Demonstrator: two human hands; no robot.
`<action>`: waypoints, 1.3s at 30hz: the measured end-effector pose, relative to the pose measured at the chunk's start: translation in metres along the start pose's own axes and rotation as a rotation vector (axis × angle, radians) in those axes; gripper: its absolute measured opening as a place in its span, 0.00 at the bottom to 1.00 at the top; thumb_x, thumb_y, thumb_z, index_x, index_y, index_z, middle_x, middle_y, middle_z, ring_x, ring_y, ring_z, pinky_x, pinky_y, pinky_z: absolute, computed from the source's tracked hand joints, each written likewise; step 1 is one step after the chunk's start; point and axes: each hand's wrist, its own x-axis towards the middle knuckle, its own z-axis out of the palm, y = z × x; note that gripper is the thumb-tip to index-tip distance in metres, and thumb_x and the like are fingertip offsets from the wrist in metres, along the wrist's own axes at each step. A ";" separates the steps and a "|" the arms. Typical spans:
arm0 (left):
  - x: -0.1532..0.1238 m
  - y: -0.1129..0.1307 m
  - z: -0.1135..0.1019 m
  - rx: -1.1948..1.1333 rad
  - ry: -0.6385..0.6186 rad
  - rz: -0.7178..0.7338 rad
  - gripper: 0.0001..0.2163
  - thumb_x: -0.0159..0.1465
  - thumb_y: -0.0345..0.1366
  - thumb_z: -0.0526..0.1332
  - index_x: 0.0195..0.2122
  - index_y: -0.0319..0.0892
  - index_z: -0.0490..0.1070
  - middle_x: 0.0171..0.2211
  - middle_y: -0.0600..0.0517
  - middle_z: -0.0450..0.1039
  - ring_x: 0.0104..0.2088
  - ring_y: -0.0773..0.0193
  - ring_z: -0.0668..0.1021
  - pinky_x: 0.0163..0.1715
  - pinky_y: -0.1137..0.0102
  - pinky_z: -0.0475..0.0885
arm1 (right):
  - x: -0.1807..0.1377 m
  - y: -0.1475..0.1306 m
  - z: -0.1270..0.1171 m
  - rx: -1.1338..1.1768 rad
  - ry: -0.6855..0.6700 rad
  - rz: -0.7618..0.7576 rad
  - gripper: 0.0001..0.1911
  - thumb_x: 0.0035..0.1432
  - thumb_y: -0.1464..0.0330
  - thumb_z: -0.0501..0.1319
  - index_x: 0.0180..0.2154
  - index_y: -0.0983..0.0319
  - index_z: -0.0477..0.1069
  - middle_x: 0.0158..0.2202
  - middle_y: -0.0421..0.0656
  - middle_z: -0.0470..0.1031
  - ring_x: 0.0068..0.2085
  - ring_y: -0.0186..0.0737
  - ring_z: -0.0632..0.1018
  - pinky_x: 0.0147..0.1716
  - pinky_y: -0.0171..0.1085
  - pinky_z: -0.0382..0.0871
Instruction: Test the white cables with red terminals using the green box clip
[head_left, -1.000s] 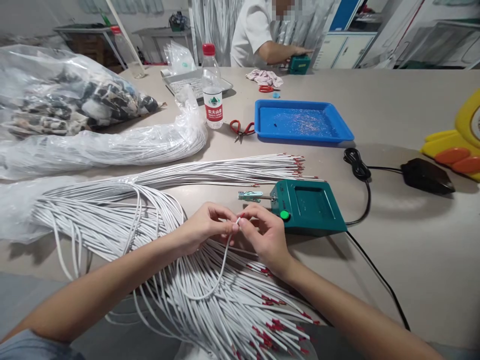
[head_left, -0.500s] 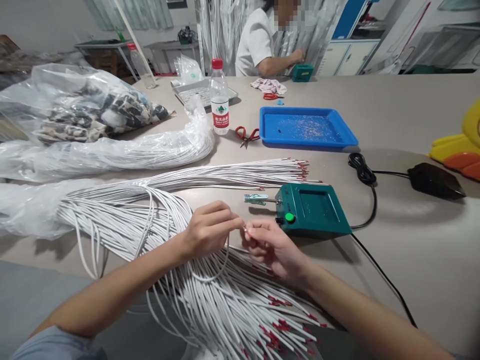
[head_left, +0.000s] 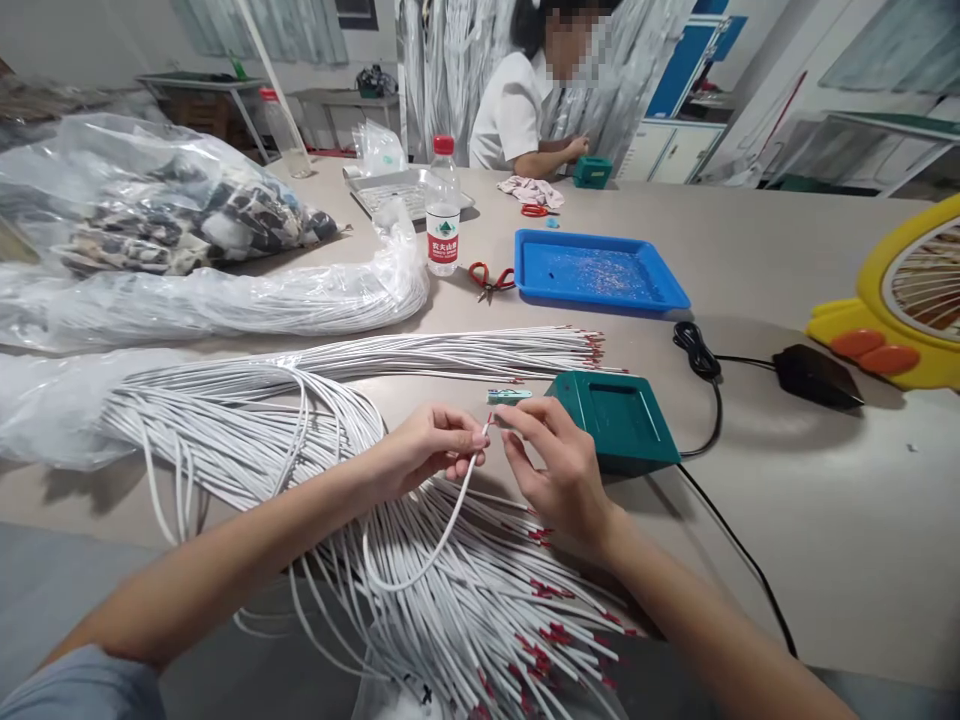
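My left hand (head_left: 439,445) is closed, pinching a white cable (head_left: 459,500) near its end. The cable's red tip points up beyond my thumb, and the rest loops down over the pile. Beside that tip is my right hand (head_left: 553,462), thumb and forefinger spread apart with nothing visible between them; whether a fingertip touches the tip is unclear. Below both hands lies a large bundle of white cables (head_left: 420,600) with red ends. Just behind the right hand sits a green machine (head_left: 622,425), partly hidden by it, with a pale green clip (head_left: 508,397) at its left.
A second row of cables (head_left: 450,355) stretches across the table. Behind it are red-handled snips (head_left: 489,283), a water bottle (head_left: 443,215) and a blue tray (head_left: 600,272). A black pedal (head_left: 817,377) and yellow fan (head_left: 900,320) stand right. A co-worker (head_left: 517,115) sits opposite.
My right hand has opened its pinch and lifted slightly from the cable end. My left fingers now grip just below the red tip, which shows upright. The view has shifted slightly right.
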 end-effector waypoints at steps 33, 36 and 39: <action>0.004 -0.004 -0.001 0.125 0.018 0.085 0.11 0.50 0.37 0.69 0.24 0.33 0.72 0.20 0.52 0.71 0.19 0.72 0.71 0.20 0.77 0.66 | 0.000 0.003 0.000 -0.152 -0.041 -0.062 0.13 0.61 0.74 0.53 0.46 0.59 0.68 0.39 0.47 0.71 0.38 0.40 0.72 0.35 0.37 0.66; 0.002 -0.005 -0.001 0.062 -0.024 0.016 0.11 0.49 0.36 0.70 0.23 0.33 0.72 0.21 0.51 0.71 0.18 0.72 0.72 0.19 0.78 0.65 | 0.000 0.007 -0.002 -0.251 -0.119 -0.177 0.11 0.62 0.74 0.52 0.42 0.60 0.70 0.37 0.47 0.72 0.37 0.40 0.71 0.34 0.37 0.65; 0.001 -0.004 -0.002 0.025 -0.057 -0.029 0.11 0.49 0.36 0.70 0.24 0.32 0.72 0.21 0.51 0.70 0.18 0.72 0.71 0.18 0.78 0.64 | -0.001 0.005 -0.003 -0.267 -0.116 -0.220 0.09 0.61 0.76 0.53 0.38 0.62 0.71 0.34 0.47 0.72 0.35 0.41 0.70 0.34 0.37 0.64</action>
